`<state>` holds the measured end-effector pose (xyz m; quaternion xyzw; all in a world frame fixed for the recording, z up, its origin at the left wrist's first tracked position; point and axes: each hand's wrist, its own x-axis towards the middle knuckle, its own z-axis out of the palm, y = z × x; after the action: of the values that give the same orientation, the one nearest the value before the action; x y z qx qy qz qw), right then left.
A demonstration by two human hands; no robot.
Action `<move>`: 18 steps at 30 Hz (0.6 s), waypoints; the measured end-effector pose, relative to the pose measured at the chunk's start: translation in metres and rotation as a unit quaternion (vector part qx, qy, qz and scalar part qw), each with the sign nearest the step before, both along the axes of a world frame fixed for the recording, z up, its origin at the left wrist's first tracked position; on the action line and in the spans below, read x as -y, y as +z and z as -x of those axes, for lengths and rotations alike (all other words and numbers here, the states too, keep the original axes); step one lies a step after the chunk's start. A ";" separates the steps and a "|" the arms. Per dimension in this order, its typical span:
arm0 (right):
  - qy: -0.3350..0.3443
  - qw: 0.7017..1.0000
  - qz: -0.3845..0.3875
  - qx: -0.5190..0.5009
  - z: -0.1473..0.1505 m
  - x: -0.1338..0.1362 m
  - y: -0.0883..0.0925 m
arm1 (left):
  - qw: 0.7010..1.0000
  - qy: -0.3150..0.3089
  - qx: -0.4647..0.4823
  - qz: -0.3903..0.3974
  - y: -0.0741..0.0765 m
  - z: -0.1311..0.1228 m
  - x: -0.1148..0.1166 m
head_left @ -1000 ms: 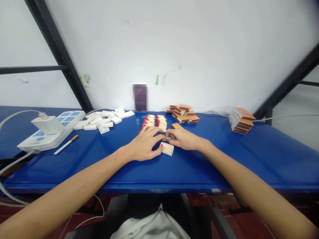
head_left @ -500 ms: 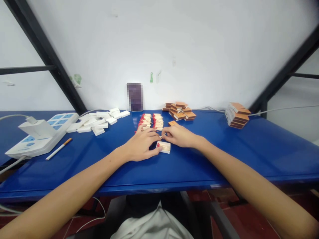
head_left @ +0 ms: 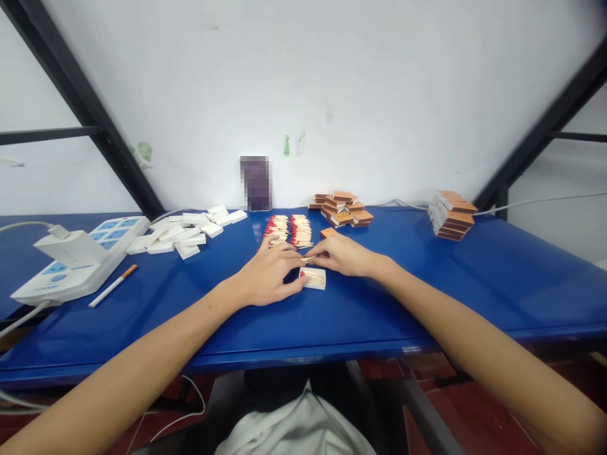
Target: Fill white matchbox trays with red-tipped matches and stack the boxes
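A small white matchbox tray (head_left: 313, 279) with red-tipped matches in it lies on the blue table in front of me. My left hand (head_left: 271, 272) rests palm down beside it, fingers stretched out and apart, thumb at the tray's left end. Just beyond the tray, my right hand (head_left: 342, 254) is closed in a pinch on a pale matchstick (head_left: 308, 259), close to the left fingertips. Two heaps of red-headed matches (head_left: 300, 229) lie behind my hands, partly covered by the left one. An orange matchbox cover (head_left: 328, 233) is half hidden behind my right hand.
White trays (head_left: 187, 234) are heaped at the left. Stacks of orange matchbox covers stand at back centre (head_left: 342, 208) and right (head_left: 453, 216). A power strip (head_left: 80, 272) with a plugged-in adapter and a white-and-orange pen-like stick (head_left: 112, 286) lie at far left. A pixelated dark rectangle (head_left: 257, 183) leans against the wall.
My right fingers have shifted slightly, and the matchstick in them now lies flatter. My left hand stays in place beside the tray. The view has moved a little.
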<state>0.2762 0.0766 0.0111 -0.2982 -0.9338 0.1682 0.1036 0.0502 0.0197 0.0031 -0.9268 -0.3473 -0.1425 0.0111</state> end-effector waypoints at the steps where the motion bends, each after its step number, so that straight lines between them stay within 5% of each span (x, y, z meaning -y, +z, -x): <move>1: 0.000 1.000 0.008 -0.004 0.000 0.000 -0.001 | 1.000 -0.001 0.002 0.002 0.000 0.000 0.000; 18: -0.045 0.997 -0.033 0.057 0.007 0.004 -0.003 | 1.000 0.003 0.006 0.012 -0.005 0.003 -0.001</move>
<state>0.2692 0.0724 0.0083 -0.3451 -0.9290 0.1152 0.0675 0.0469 0.0205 -0.0016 -0.9252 -0.3514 -0.1433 -0.0019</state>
